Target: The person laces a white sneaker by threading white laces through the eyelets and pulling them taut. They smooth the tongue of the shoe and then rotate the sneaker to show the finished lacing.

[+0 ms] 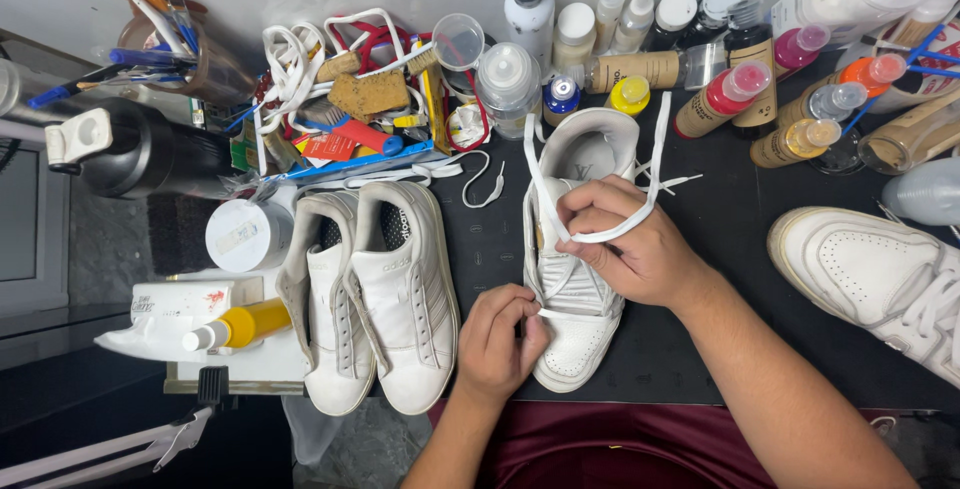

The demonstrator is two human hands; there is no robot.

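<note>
A white sneaker [575, 289] is lying on the dark table [720, 249], toe toward the person, between a pair of white sneakers [375, 289] and another white sneaker [880, 274]. The left hand [497, 334] is pinching the lace end at the lowest eyelets, its grip narrow and closed on the white lace [600, 236]. The right hand [625, 239] is holding a loop of that lace over the tongue. Bottles [720, 94] are crowding the table's far edge.
</note>
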